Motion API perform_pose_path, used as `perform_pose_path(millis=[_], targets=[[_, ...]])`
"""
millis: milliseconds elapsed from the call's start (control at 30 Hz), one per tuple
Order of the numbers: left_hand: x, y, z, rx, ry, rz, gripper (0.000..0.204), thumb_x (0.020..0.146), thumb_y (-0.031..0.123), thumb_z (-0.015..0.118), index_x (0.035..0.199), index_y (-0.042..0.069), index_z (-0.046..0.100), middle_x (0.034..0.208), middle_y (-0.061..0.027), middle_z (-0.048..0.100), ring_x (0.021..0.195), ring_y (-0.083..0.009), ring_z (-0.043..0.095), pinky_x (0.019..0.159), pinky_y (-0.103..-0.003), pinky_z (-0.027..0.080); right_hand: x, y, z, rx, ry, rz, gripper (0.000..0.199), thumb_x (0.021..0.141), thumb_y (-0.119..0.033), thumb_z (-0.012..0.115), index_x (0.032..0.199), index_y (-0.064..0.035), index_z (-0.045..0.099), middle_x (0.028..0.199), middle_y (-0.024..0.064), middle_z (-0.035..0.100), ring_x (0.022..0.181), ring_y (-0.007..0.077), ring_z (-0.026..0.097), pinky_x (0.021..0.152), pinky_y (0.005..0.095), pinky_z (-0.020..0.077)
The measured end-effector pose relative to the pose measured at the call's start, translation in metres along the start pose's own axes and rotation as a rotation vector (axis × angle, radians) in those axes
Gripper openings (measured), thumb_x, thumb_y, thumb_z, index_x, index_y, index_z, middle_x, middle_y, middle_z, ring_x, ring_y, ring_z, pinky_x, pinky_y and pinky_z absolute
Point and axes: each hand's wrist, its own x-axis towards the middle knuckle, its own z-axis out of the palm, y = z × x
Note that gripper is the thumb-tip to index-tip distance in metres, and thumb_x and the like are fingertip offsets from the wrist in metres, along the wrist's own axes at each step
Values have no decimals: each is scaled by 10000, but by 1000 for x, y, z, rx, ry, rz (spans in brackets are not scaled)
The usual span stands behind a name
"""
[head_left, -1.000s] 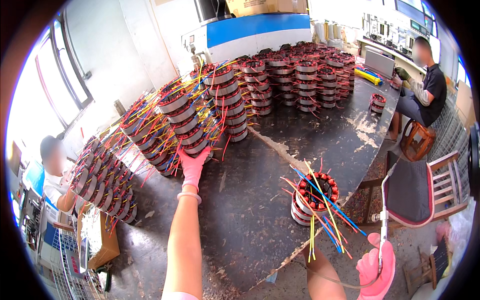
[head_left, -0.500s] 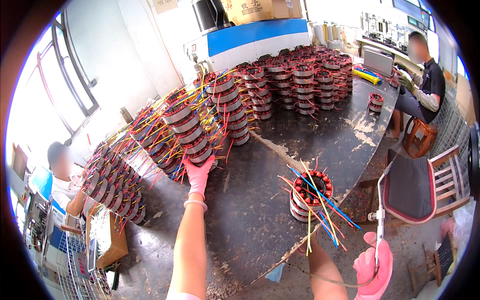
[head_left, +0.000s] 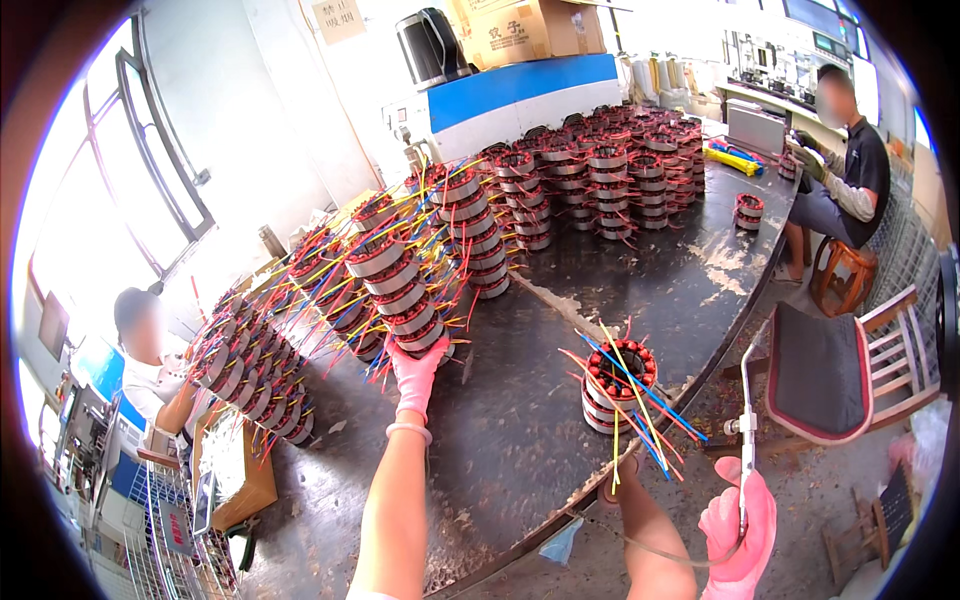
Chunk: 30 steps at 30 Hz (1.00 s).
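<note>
My left hand [head_left: 417, 378], in a pink glove, has its fingers around the bottom of a column of motor stators [head_left: 395, 285]. These are grey rings with red copper windings, and yellow, blue and red lead wires stick out around them. In my pink-gloved right hand [head_left: 740, 525], at the lower right, is a slim metal gas torch [head_left: 746, 425] with a side valve knob, a bent tip pointing up and a thin hose. Between my hands, near the table edge, a short stack of stators [head_left: 606, 402] stands alone, its loose coloured leads splayed across the top and over the edge.
Several more stator columns [head_left: 610, 180] crowd the back of the dark, worn table [head_left: 480, 400]; others [head_left: 255, 370] stand at the left. One person [head_left: 155, 375] sits far left, another [head_left: 855, 165] at the right. A padded chair [head_left: 820, 375] stands beyond the table's right edge.
The whole view has shifted slightly, so the left-hand columns appear lower and further right. My left hand stays at the base of the column; my right hand keeps the torch raised.
</note>
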Motion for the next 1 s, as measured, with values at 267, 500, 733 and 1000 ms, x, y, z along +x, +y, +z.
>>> perform_pose_path(millis=[267, 500, 733, 1000], targets=[[-42, 32, -9, -28, -52, -49, 1092, 598, 273, 940, 1438, 7, 295, 1371, -163, 513, 1259, -265, 519, 1069, -405, 423, -25, -19, 8, -29, 6, 8, 439, 1039, -313, 493, 1160, 109, 517, 465, -72, 310, 385, 33, 248, 428, 231, 186], [-103, 70, -44, 51, -92, -43, 1023, 611, 280, 940, 1401, 18, 348, 1339, -147, 532, 1222, -253, 541, 1035, -398, 450, -53, -12, 6, 5, -38, 77, 422, 1046, -299, 479, 1184, 96, 531, 489, -76, 317, 408, 32, 260, 435, 228, 199], [-152, 113, -53, -58, -125, -71, 1050, 609, 305, 944, 1410, 21, 327, 1368, -141, 509, 1252, -239, 523, 1062, -395, 426, -89, -28, 13, -47, -68, 96, 410, 1058, -276, 456, 1190, 102, 545, 511, -62, 280, 425, 42, 240, 432, 236, 203], [-186, 136, -71, -12, -161, -88, 1129, 602, 301, 938, 1462, 42, 254, 1397, -154, 494, 1272, -262, 518, 1065, -408, 426, -120, -37, 19, -90, -98, 89, 417, 1059, -277, 452, 1180, 108, 557, 505, -55, 282, 428, 45, 231, 442, 238, 193]])
